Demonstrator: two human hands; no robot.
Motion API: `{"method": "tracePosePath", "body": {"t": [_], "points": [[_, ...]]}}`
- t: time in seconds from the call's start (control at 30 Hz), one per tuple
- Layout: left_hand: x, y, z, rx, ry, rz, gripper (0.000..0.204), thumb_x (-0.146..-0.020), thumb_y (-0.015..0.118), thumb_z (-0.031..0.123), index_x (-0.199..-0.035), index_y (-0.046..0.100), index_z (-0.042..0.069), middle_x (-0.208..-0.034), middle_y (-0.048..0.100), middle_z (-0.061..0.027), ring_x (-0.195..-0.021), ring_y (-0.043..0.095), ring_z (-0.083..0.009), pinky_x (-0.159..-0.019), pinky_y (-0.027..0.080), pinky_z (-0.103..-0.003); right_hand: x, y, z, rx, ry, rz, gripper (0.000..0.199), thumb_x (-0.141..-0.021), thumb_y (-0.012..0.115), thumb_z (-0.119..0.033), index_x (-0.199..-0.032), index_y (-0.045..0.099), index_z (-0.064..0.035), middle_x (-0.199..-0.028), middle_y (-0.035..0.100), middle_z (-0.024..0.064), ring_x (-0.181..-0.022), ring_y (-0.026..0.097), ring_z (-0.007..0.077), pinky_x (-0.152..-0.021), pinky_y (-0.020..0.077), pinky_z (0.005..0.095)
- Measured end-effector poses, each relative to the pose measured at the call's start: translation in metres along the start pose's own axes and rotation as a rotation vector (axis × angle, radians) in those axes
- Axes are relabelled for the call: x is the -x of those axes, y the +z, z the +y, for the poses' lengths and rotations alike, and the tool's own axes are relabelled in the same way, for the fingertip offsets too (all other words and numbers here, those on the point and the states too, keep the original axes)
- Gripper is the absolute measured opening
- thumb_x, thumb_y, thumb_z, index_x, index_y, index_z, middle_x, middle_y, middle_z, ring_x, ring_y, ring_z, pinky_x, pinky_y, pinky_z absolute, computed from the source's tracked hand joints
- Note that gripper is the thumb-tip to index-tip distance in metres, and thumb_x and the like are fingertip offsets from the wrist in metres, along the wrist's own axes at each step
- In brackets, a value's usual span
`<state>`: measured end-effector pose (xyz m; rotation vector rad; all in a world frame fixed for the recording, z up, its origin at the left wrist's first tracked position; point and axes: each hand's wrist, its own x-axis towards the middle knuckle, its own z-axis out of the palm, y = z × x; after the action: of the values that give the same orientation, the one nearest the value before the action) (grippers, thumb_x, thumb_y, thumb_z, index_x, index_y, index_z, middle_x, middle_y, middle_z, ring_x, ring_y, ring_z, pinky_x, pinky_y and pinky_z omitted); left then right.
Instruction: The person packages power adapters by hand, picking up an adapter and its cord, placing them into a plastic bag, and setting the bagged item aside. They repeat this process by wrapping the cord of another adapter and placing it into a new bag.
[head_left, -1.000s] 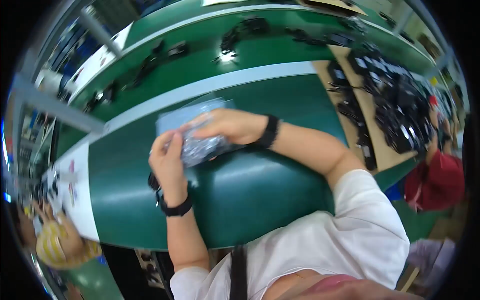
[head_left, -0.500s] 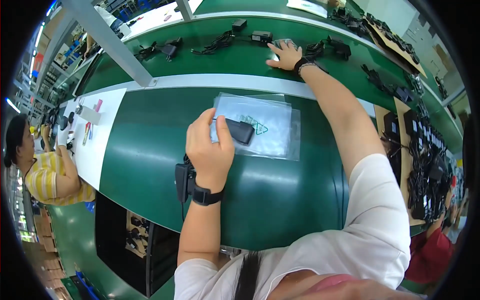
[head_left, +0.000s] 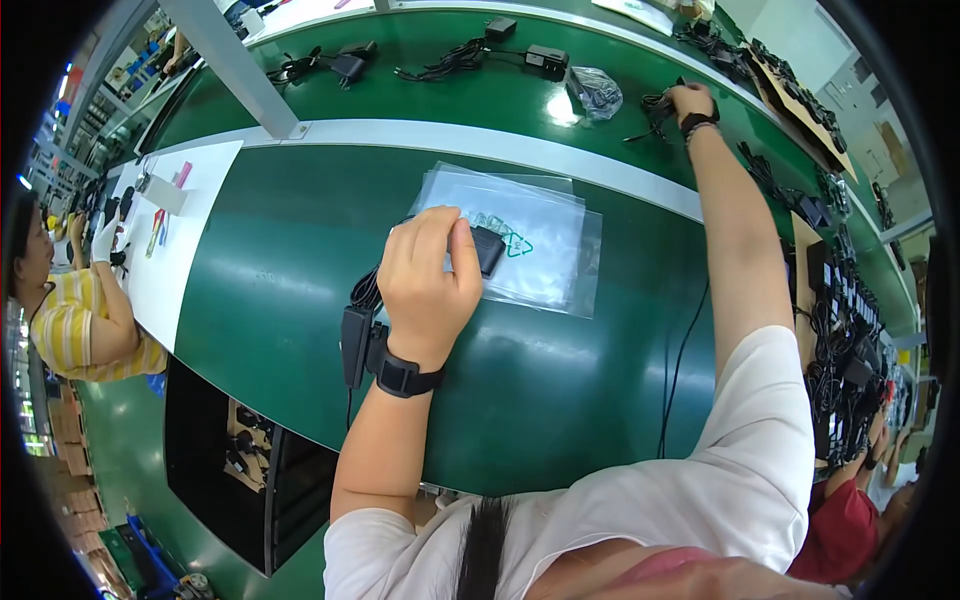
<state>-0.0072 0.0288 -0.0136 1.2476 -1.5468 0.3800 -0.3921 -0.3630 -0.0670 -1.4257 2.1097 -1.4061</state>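
Observation:
My left hand (head_left: 430,280) is closed, thumb against fingers, around a black power adapter (head_left: 489,250) whose end sticks out past the thumb. Under it on the green bench lie flat clear plastic bags (head_left: 545,255) with a green printed mark. Beside my left wrist are a coiled black cable (head_left: 366,292) and a black box-shaped device (head_left: 356,340). My right hand (head_left: 690,102) reaches to the raised green shelf, fingers curled over a black power adapter that they mostly hide. That adapter's bundled cable (head_left: 655,112) shows left of the fingers.
A crumpled clear bag (head_left: 597,92) and adapters with cables (head_left: 546,62) lie along the shelf. A grey post (head_left: 235,75) stands at its left. Cardboard trays hold many black adapters (head_left: 850,350) at right. A co-worker in yellow stripes (head_left: 90,320) sits at left beside a white surface (head_left: 190,230).
My right hand has moved right along the shelf from the crumpled bag onto the black adapter. The left hand has shifted slightly over its adapter, hiding more of it.

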Motion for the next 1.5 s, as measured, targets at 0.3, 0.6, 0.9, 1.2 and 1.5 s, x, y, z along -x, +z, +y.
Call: {"method": "tracePosePath", "body": {"t": [0.3, 0.6, 0.9, 1.2, 1.5], "points": [[0.001, -0.010, 0.020, 1.163, -1.124, -0.447, 0.041, -0.089, 0.052, 0.031, -0.109, 0.053, -0.004, -0.095, 0.061, -0.0150, -0.076, 0.059, -0.0177, -0.062, 0.049, -0.028, 0.189, -0.159, -0.206, -0.784, -0.095, -0.742, 0.039, -0.066, 0.062, -0.004, -0.104, 0.054, 0.0005, -0.082, 0.055, 0.0044, -0.066, 0.054, 0.0124, -0.057, 0.0425, 0.0230], [0.000, -0.015, 0.011, 1.823, -1.385, -0.076, 0.034, -0.087, 0.055, 0.029, -0.104, 0.048, 0.000, -0.099, 0.055, -0.0184, -0.087, 0.056, -0.0296, -0.081, 0.047, -0.045, 0.355, -0.204, -0.188, -0.542, -0.172, -1.514, 0.066, -0.060, 0.066, -0.001, -0.122, 0.042, -0.0026, -0.093, 0.052, 0.0064, -0.080, 0.051, 0.0082, -0.061, 0.0434, 0.0175], [0.004, -0.016, 0.025, 1.650, -1.250, -0.396, 0.031, -0.076, 0.062, 0.004, -0.104, 0.047, 0.002, -0.097, 0.057, -0.0132, -0.084, 0.059, -0.0225, -0.068, 0.052, -0.038, 0.351, -0.143, -0.130, -0.850, 0.042, -0.897, 0.028, -0.082, 0.059, -0.003, -0.108, 0.052, 0.0046, -0.094, 0.063, 0.0100, -0.081, 0.059, 0.0113, -0.074, 0.0463, 0.0213], [0.020, 0.002, 0.051, 1.395, -1.109, -0.319, 0.043, -0.076, 0.066, 0.004, -0.111, 0.041, 0.001, -0.101, 0.052, -0.0068, -0.095, 0.052, -0.0143, -0.082, 0.045, -0.028, 0.380, -0.131, -0.133, -0.889, 0.021, -1.060, 0.041, -0.086, 0.055, -0.004, -0.125, 0.045, 0.0026, -0.103, 0.060, 0.0069, -0.090, 0.056, 0.0097, -0.081, 0.0435, 0.0214], [0.025, 0.005, 0.051, 1.364, -0.989, -0.315, 0.040, -0.071, 0.065, -0.004, -0.106, 0.047, 0.000, -0.097, 0.053, -0.0070, -0.085, 0.056, -0.0138, -0.074, 0.050, -0.026, 0.391, -0.127, -0.125, -0.543, -0.460, -1.070, 0.056, -0.086, 0.040, 0.006, -0.138, 0.028, -0.0070, -0.110, 0.051, 0.0014, -0.092, 0.048, 0.0068, -0.082, 0.0383, 0.0190]]}}
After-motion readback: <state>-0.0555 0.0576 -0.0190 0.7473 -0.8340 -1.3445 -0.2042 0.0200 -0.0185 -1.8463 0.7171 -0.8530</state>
